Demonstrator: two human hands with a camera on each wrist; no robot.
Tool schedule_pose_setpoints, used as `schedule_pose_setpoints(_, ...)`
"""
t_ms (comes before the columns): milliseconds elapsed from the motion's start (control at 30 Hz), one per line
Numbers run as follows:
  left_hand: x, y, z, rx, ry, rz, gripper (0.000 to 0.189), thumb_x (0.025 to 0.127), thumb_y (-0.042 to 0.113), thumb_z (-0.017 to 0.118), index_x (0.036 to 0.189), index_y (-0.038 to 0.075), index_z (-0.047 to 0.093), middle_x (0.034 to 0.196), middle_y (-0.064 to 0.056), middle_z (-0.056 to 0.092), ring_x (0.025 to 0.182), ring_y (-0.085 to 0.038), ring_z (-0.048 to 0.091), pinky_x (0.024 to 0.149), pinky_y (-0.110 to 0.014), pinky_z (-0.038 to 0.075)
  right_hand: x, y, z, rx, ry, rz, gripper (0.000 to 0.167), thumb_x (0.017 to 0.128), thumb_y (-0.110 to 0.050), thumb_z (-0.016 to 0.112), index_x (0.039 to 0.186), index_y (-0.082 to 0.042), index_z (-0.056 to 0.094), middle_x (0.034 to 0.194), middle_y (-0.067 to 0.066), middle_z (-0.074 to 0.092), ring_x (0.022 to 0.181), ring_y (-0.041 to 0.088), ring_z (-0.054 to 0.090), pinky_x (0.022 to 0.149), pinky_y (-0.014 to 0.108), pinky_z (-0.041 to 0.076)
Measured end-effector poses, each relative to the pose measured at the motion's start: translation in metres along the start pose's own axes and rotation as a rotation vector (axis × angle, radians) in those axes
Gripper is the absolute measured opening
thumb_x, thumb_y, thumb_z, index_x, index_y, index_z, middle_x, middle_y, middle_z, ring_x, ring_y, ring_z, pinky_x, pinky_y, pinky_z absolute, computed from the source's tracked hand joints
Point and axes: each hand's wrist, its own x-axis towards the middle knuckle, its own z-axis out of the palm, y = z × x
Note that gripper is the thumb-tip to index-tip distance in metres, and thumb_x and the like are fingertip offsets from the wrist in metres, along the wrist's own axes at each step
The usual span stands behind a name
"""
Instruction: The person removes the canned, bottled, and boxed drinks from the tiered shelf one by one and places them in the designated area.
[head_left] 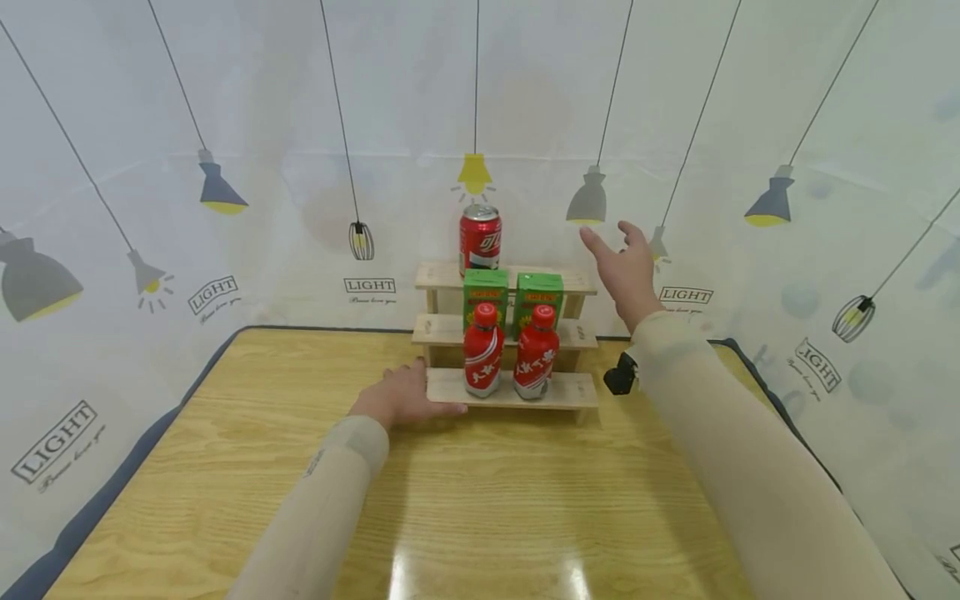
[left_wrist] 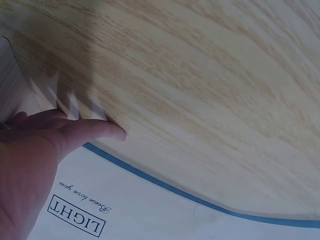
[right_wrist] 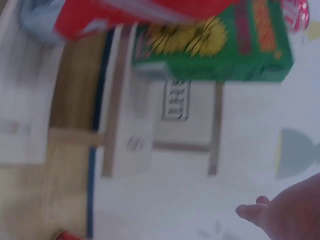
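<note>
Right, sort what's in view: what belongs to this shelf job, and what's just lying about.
Likely in the job:
- wooden shelf
- red can
- two green boxes
- two red bottles

Seemingly just around:
- table
- lamp-print backdrop
- black wrist piece
- red item, cut off by the frame; role unclear

- Left hand (left_wrist: 27, 165) at eight o'clock, one finger stretched out over wood-grain tabletop (left_wrist: 200, 90)!
- Blue edging (left_wrist: 150, 177) sweeps eight through six to four!
- Upside-down LIGHT lettering (left_wrist: 76, 216), seven!
</note>
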Motion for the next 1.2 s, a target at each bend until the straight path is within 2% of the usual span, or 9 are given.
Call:
schedule_pose_setpoints(133,0.001,-0.001,0.001,0.003,0.002,0.002,0.147,0.067,0.104,0.058,0.167,0.002,0.025,0.17,-0.025,0.037,0.157,-0.058,0.028,0.121,-0.075,0.036,-0.007,-0.027,0.017,0.018,-0.04,-0.027,0.097,0.097,-0.069,0.062,0.171,-0.019,0.023,0.179,0.013,0.02,0.163,0.035,0.028,0.132,0.054,0.033)
schedule_pose_setpoints(300,0.001,-0.001,0.001,0.001,0.002,-0.002,0.148,0.066,0.104,0.058,0.168,0.003,0.025,0.17,-0.025,0.037,0.158,-0.058,0.026,0.121,-0.076,0.036,-0.016,-0.055,0.039,0.028,-0.112,-0.022,0.095,0.098,-0.068,0.063,0.171,-0.023,0.023,0.179,0.011,0.02,0.162,0.033,0.031,0.131,0.052,0.035)
schedule_pose_setpoints(500,0.0,-0.001,0.001,0.007,0.005,-0.005,0.147,0.067,0.104,0.057,0.167,0.002,0.025,0.169,-0.026,0.039,0.157,-0.058,0.028,0.119,-0.075,0.038,-0.021,-0.076,0.065,0.046,-0.181,-0.007,0.095,0.097,-0.068,0.064,0.171,-0.029,0.02,0.18,0.007,0.02,0.164,0.031,0.028,0.132,0.053,0.033)
schedule_pose_setpoints(667,-0.002,0.001,-0.001,0.006,0.001,-0.006,0.145,0.068,0.103,0.058,0.167,0.001,0.025,0.168,-0.026,0.039,0.157,-0.058,0.028,0.118,-0.076,0.038,-0.02,-0.084,0.085,0.048,-0.228,0.055,0.096,0.097,-0.069,0.063,0.172,-0.033,0.015,0.181,0.002,0.016,0.166,0.028,0.022,0.134,0.054,0.027)
schedule_pose_setpoints(800,-0.002,0.0,-0.001,0.007,-0.001,-0.016,0.145,0.068,0.103,0.058,0.168,0.002,0.024,0.169,-0.026,0.038,0.158,-0.057,0.028,0.119,-0.075,0.038,-0.017,-0.084,0.099,0.078,-0.245,0.061,0.093,0.1,-0.064,0.063,0.172,-0.031,0.014,0.181,0.004,0.016,0.167,0.029,0.021,0.135,0.053,0.027)
schedule_pose_setpoints(967,-0.001,0.0,0.001,0.004,0.003,-0.02,0.145,0.067,0.104,0.058,0.167,0.003,0.026,0.168,-0.025,0.041,0.157,-0.056,0.031,0.119,-0.074,0.04,-0.012,-0.082,0.112,0.124,-0.262,0.078,0.091,0.103,-0.054,0.065,0.172,-0.026,0.013,0.18,0.007,0.017,0.166,0.028,0.023,0.134,0.048,0.031)
schedule_pose_setpoints(1200,-0.004,0.002,-0.001,-0.01,0.005,-0.016,0.143,0.066,0.103,0.06,0.166,0.004,0.029,0.166,-0.025,0.043,0.156,-0.055,0.034,0.117,-0.073,0.042,-0.008,-0.083,0.124,0.152,-0.278,0.078,0.096,0.1,-0.047,0.072,0.172,-0.024,0.014,0.179,0.009,0.022,0.162,0.027,0.032,0.129,0.046,0.04)
